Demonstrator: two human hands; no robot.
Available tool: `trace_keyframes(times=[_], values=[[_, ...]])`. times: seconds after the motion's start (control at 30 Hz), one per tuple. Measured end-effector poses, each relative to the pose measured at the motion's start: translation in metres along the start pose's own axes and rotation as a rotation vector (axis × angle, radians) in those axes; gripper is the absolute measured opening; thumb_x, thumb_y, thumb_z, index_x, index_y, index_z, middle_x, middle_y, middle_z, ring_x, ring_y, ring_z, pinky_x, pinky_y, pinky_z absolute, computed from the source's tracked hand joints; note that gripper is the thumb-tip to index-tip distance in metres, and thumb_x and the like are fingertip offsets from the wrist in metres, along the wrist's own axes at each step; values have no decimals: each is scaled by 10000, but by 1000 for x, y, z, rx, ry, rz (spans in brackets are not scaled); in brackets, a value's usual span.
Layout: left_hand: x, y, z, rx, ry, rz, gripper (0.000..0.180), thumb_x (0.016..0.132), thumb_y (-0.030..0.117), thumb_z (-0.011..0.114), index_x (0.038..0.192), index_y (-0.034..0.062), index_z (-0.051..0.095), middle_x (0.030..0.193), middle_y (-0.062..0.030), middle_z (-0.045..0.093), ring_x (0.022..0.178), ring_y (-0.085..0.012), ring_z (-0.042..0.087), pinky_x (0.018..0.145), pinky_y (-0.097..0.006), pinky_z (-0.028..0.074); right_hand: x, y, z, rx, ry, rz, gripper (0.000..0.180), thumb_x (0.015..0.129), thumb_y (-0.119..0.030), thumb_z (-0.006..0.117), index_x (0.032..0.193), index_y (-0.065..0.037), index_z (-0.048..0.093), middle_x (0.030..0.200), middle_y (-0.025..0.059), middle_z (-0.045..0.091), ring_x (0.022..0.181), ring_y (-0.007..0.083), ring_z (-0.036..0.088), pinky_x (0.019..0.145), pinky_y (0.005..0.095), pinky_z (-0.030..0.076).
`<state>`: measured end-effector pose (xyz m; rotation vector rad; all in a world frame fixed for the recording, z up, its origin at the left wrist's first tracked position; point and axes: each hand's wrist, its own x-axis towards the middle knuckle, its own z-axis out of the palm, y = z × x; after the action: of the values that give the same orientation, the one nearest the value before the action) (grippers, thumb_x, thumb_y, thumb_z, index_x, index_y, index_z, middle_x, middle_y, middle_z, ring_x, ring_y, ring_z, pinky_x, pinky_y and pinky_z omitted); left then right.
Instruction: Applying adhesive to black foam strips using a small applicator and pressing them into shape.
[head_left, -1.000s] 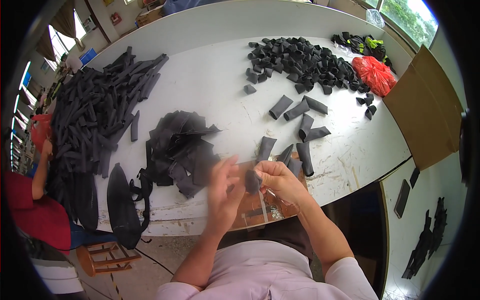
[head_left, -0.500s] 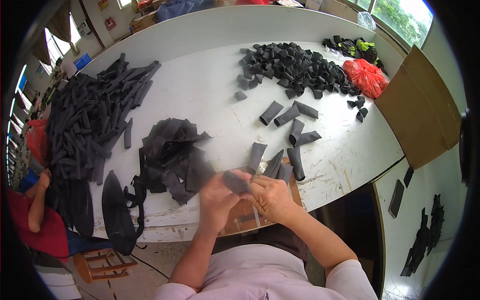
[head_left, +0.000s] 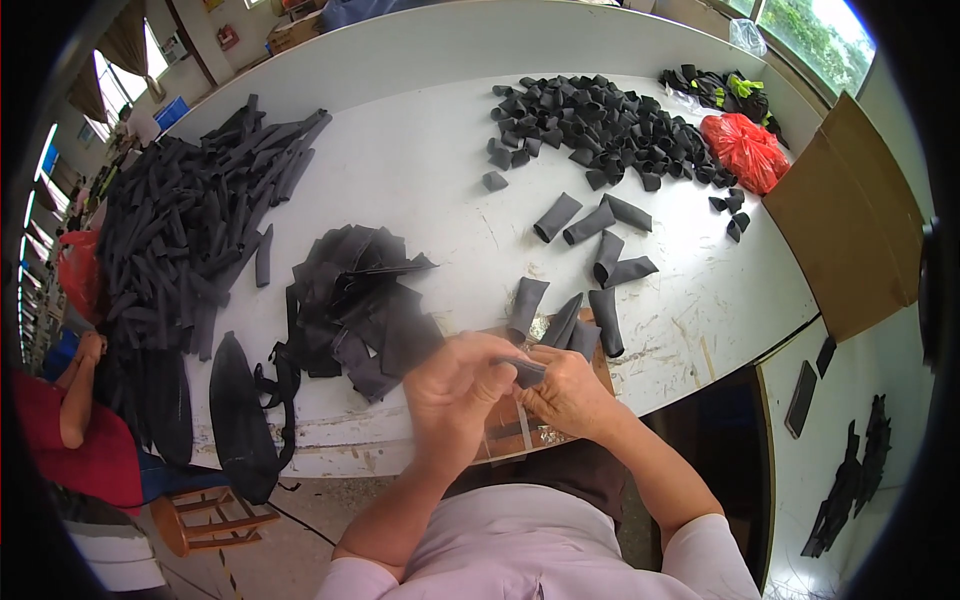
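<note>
**Two hands pinch one small dark cloth**

Nearest, the person's left hand [head_left: 450, 390] and right hand [head_left: 572, 392] meet over the near side of the white table [head_left: 415, 180]. Both are closed on one dark cloth piece [head_left: 526, 372]. The left thumb and fingers pinch its left end, and the right fingers grip its right end. The step in hand looks like working the cloth with the fingers. Whether it is being folded, opened or turned is hard to tell, because the fingers hide much of it. The next move seems to call for a gentle pinch from both hands, since the cloth is small and looks soft and bendy.

The part that shows has its long side going from left to right, with the right end tipped a little to the near side. A brown board [head_left: 505, 440] shows below the hands.

Just past the hands lie a few dark tubes [head_left: 606, 325], pointing mostly to the far side. To their left is a messy pile of flat dark cloth [head_left: 345, 300].

Farther off, more loose tubes [head_left: 557, 217] point different ways. At the far left is a heap of long dark strips [head_left: 190, 220]. Farthest, on the right, a big heap of short dark pieces [head_left: 600, 125] sits beside a red bag [head_left: 745, 152].
</note>
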<state>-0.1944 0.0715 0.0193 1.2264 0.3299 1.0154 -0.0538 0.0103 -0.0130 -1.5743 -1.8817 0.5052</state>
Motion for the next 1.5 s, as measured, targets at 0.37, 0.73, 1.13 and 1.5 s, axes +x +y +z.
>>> trace_keyframes(times=[0.37,0.73,1.13,1.5], values=[[1,-33,-46,215,207,-16,94,812,53,536,884,9,576,870,-101,584,803,-154,523,726,-285,417,11,-16,-11,-118,37,-20,198,775,-184,589,662,-35,523,540,106,454,550,287,493,469,370,395],[6,-86,-117,1320,421,-284,177,713,92,635,847,-5,573,869,-138,573,848,-307,535,727,-372,427,-7,-13,-27,129,165,666,455,848,-362,512,652,46,552,532,142,523,511,245,536,497,320,407],[-24,-18,-76,554,-71,-301,454,691,-132,569,1110,10,468,893,-53,588,821,-83,537,754,-218,434,3,-36,83,348,320,409,299,704,-147,677,916,27,559,719,137,576,642,281,575,575,349,456],[-35,-15,-93,480,31,-366,423,712,-115,572,1100,-26,430,857,-90,601,825,-119,568,735,-226,456,18,-44,88,247,350,339,300,672,-162,698,872,6,550,733,106,548,657,268,563,554,352,445]])
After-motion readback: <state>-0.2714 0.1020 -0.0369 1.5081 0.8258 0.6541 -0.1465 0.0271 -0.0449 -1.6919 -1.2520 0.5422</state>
